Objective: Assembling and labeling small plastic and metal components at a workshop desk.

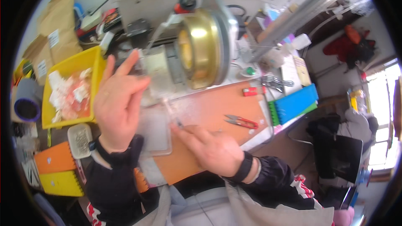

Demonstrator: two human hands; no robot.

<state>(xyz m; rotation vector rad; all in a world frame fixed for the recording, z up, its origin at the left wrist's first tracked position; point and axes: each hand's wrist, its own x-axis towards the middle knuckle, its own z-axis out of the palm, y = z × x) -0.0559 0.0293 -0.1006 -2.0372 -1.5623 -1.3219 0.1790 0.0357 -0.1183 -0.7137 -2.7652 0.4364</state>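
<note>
My left hand (119, 109) is raised beside the yellow bin, thumb and forefinger pinched together, the other fingers stretched up. Whatever the pinch holds is too fine to make out. My right hand (217, 150) is low over the orange-brown work mat (201, 104), its thumb and fingers closed at the tip of a small, slender pale piece (172, 111) that is blurred. A clear plastic tray (155, 132) lies between my hands. Behind them stands a machine with a large brass-coloured wheel (199, 50). Red-handled thread snips (242, 121) lie on the mat to the right.
The yellow bin (100, 65) at the left holds crumpled white and pinkish material. Near it are a small white box of tiny parts (80, 141) and orange and yellow notebooks (56, 157). To the right lie a blue notebook (296, 104) and a red lighter (253, 91). A metal pole (301, 16) slants overhead.
</note>
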